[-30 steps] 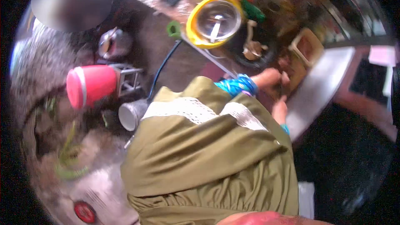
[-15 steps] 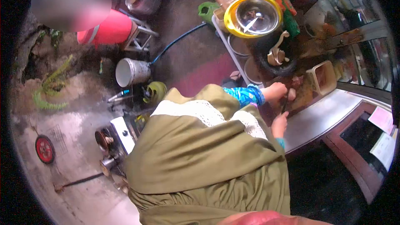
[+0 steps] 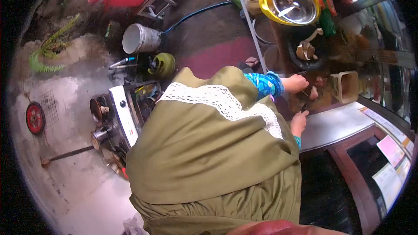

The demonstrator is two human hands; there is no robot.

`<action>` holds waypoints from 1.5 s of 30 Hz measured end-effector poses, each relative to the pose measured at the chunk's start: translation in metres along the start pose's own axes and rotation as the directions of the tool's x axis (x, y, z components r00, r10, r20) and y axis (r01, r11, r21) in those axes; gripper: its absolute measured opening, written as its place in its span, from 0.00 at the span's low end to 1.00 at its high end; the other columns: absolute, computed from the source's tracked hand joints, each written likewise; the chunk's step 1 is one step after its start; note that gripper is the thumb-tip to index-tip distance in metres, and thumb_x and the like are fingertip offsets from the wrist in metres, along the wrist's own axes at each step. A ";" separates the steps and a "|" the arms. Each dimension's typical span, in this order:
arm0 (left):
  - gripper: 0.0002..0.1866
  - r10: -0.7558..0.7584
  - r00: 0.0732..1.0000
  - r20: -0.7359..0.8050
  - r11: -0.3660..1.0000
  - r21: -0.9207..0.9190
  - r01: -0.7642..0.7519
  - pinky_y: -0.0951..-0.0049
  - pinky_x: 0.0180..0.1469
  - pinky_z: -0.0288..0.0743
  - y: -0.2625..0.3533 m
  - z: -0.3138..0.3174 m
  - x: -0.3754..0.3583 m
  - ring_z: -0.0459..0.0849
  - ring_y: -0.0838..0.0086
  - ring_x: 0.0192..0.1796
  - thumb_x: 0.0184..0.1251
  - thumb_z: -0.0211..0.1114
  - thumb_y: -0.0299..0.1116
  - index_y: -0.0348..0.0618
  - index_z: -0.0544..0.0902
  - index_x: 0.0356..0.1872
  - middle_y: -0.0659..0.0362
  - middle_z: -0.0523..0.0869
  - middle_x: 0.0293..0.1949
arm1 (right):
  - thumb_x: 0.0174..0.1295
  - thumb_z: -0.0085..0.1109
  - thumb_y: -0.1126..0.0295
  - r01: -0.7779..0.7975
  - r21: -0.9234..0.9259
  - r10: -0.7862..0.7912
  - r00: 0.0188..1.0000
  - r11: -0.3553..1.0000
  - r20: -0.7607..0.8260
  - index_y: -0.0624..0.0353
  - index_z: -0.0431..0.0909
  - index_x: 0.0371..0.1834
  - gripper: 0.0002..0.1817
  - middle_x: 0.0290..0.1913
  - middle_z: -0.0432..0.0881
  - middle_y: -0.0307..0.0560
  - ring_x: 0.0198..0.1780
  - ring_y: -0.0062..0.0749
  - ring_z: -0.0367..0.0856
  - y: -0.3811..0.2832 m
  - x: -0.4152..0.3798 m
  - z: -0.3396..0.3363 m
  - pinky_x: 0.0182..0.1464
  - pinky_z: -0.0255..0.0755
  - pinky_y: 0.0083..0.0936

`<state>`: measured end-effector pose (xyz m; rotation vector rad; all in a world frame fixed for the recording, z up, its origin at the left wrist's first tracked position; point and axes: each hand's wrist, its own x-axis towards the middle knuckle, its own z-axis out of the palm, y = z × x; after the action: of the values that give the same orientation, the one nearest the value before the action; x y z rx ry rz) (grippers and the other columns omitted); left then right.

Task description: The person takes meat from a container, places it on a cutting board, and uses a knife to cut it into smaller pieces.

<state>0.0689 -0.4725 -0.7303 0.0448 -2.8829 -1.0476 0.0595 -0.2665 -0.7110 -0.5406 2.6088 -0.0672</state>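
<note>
My left hand (image 3: 296,83), in a blue patterned sleeve, is closed over a brown cutting board (image 3: 321,102); what its fingers hold is hidden. Just beyond its fingertips lies a pale pink piece of meat (image 3: 313,92). A darker red piece of meat (image 3: 321,81) sits farther off on the board. My right hand (image 3: 298,122) is wrapped round the handle of a knife (image 3: 306,104), whose dark blade points toward the meat between both hands. A rectangular plastic container (image 3: 347,87) stands open beside the board.
Beyond the board are a dark stone mortar (image 3: 303,62) with a pale pestle and a yellow basin (image 3: 266,7) with a metal bowl (image 3: 300,5) in it. A stove (image 3: 123,115), a green gas cylinder (image 3: 164,64), a white bucket (image 3: 140,38) and a blue hose (image 3: 196,14) lie leftward.
The camera view has shifted, so most of the surroundings sit higher in the picture. My left hand is slightly farther up from the pale meat. My right hand still grips the knife.
</note>
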 end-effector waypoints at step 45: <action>0.11 -0.142 0.989 -0.027 0.950 -0.283 0.129 0.56 0.44 0.74 -0.001 -0.004 -0.001 0.79 0.48 0.43 0.47 0.58 0.23 0.41 0.77 0.35 0.46 0.80 0.36 | 0.67 0.42 0.58 -0.005 0.413 0.116 0.962 0.911 -0.245 0.61 0.71 0.39 0.16 0.29 0.79 0.66 0.34 0.66 0.77 -0.011 -0.029 -0.005 0.36 0.67 0.56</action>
<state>0.0698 -0.4755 -0.7275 0.2504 -2.6920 -1.4490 0.0842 -0.2659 -0.6920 -0.3134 2.7497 -0.6954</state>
